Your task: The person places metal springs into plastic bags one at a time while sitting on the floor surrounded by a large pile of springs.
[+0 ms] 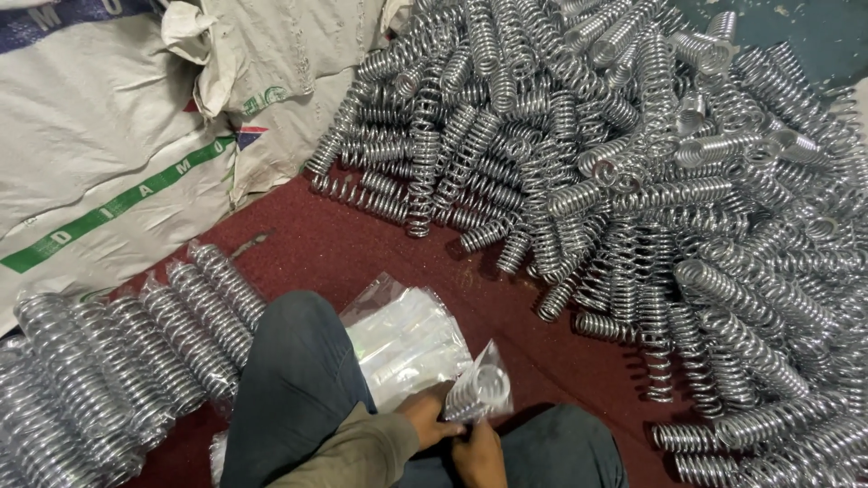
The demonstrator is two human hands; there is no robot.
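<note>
Left hand (427, 417): I pinch the lower edge of the bag (477, 390), fingers pressed onto the plastic.
Right hand (479, 456): it grips the bag from below, closed on it.
Spring (488, 384): shiny steel coil, end-on, inside the clear bag, just above my hands and between my knees.
Done: a row of bagged springs (136, 352) lies at my left.
Left: a big loose pile (651, 181) remains on the red mat (316, 244); empty bags (407, 339) lie stacked by my knee.

One head-worn view only, looking steeply down from above the seated person's knees; both hands sit close at the bottom edge; beyond them the red floor (344, 244) stretches toward sacks (99, 154) farther off.
</note>
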